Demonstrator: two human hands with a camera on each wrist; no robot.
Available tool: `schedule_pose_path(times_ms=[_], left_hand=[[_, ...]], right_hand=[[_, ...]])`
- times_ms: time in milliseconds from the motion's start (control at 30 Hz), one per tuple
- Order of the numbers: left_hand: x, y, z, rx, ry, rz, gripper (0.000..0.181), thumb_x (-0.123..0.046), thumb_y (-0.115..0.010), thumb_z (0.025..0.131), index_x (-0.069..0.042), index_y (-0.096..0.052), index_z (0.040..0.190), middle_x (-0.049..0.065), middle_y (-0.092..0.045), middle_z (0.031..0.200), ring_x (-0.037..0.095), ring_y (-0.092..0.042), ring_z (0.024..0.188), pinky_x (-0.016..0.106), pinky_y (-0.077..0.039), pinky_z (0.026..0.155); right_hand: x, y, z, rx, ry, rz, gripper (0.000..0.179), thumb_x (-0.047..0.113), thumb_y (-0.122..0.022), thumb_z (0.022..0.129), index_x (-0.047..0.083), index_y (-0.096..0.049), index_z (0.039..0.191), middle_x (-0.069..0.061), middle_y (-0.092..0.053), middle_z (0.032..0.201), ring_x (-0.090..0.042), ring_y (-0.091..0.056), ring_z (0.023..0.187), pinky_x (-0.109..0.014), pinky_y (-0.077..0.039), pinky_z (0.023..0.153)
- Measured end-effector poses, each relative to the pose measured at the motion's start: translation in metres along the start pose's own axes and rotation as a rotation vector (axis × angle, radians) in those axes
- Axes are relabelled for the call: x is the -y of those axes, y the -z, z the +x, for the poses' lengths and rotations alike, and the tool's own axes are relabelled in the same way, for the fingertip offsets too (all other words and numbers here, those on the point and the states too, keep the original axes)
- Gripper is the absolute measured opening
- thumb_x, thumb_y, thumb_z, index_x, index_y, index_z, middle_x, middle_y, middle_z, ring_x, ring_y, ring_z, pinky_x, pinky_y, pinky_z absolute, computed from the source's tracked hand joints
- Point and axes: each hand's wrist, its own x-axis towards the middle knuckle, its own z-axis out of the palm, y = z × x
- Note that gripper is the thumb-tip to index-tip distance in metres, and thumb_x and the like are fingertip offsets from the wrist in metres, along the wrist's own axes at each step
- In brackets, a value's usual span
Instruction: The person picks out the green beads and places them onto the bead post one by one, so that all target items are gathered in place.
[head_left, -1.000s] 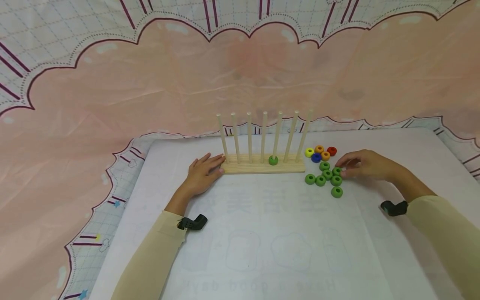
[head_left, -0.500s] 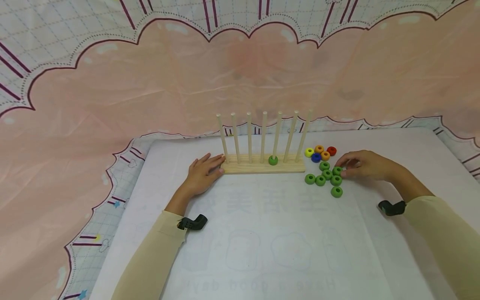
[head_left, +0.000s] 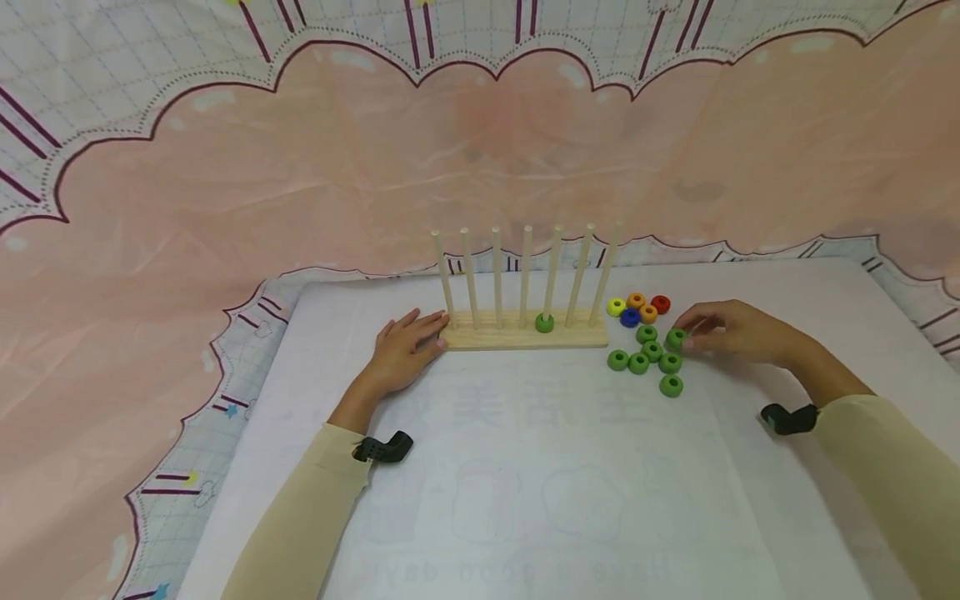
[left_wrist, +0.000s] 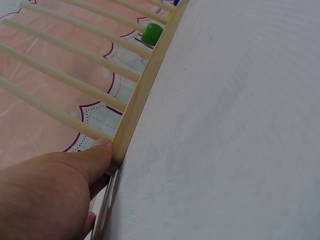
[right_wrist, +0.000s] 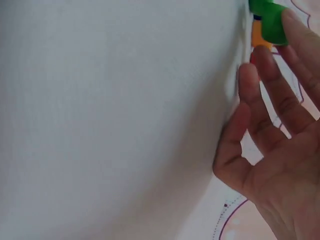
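A wooden peg stand (head_left: 495, 337) with a row of several upright pegs stands near the back of the table. One green bead (head_left: 544, 323) sits low on a peg right of its middle. My left hand (head_left: 405, 353) holds the left end of the base, its thumb (left_wrist: 95, 157) against the edge in the left wrist view. Over the bead group at the right, my right hand (head_left: 738, 335) pinches a green bead (head_left: 676, 338) between thumb and fingertip. That bead (right_wrist: 274, 25) shows at the top of the right wrist view. Several loose green beads (head_left: 652, 352) lie beside it.
Behind the green beads lie a yellow bead (head_left: 617, 307), a blue bead (head_left: 630, 317), a red bead (head_left: 661, 304) and two orange beads (head_left: 636, 301). A white sheet (head_left: 525, 467) covers the table; a patterned pink cloth (head_left: 450, 167) rises behind it.
The pinched green bead has risen slightly from its place among the others. My left hand and the peg stand hold their place.
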Motion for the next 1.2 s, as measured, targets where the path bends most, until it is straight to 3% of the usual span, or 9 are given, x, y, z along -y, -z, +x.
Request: schedule_pose_path(times_ms=[267, 433, 700, 1000, 1200], left_hand=[[0.002, 0.0, -0.002, -0.004, 0.0, -0.005, 0.052, -0.036, -0.053, 0.107, -0.021, -0.043, 0.156, 0.003, -0.039, 0.164, 0.035, -0.016, 0.158, 0.065, 0.0, 0.124], [0.002, 0.0, -0.002, -0.006, -0.003, -0.01, 0.053, -0.036, -0.053, 0.107, -0.021, -0.043, 0.156, 0.003, -0.039, 0.164, 0.035, -0.016, 0.158, 0.065, 0.0, 0.124], [0.0, 0.0, -0.001, -0.001, -0.003, -0.011, 0.053, -0.036, -0.053, 0.107, -0.021, -0.043, 0.156, 0.003, -0.039, 0.165, 0.035, -0.016, 0.158, 0.065, 0.0, 0.124], [-0.002, 0.0, -0.001, -0.009, -0.017, -0.011, 0.053, -0.035, -0.054, 0.107, -0.02, -0.044, 0.156, 0.004, -0.04, 0.164, 0.036, -0.017, 0.158, 0.066, -0.001, 0.123], [-0.003, 0.001, -0.001, -0.006, -0.014, -0.009, 0.052, -0.036, -0.053, 0.107, -0.019, -0.044, 0.156, 0.005, -0.04, 0.164, 0.036, -0.017, 0.158, 0.066, -0.001, 0.123]], right_hand=[[0.005, 0.004, -0.001, -0.001, 0.034, 0.01, 0.033, 0.033, -0.071, 0.098, 0.016, -0.068, 0.126, -0.001, -0.07, 0.122, -0.024, -0.059, 0.115, -0.043, -0.047, 0.096], [0.012, 0.008, 0.0, -0.004, 0.034, 0.008, 0.034, 0.034, -0.07, 0.098, 0.017, -0.068, 0.126, -0.003, -0.069, 0.123, -0.028, -0.06, 0.118, -0.049, -0.05, 0.098], [0.03, 0.02, -0.001, -0.058, 0.041, -0.027, 0.034, 0.035, -0.071, 0.098, 0.017, -0.068, 0.127, -0.004, -0.068, 0.125, -0.027, -0.059, 0.118, -0.05, -0.054, 0.097], [0.058, 0.033, -0.001, -0.112, 0.048, -0.098, 0.035, 0.042, -0.075, 0.093, 0.019, -0.071, 0.12, 0.0, -0.07, 0.113, -0.021, -0.061, 0.106, -0.034, -0.054, 0.084], [0.075, 0.039, -0.002, -0.144, 0.098, -0.133, 0.032, 0.04, -0.076, 0.092, 0.02, -0.072, 0.116, 0.003, -0.07, 0.111, -0.017, -0.06, 0.104, -0.029, -0.053, 0.086]])
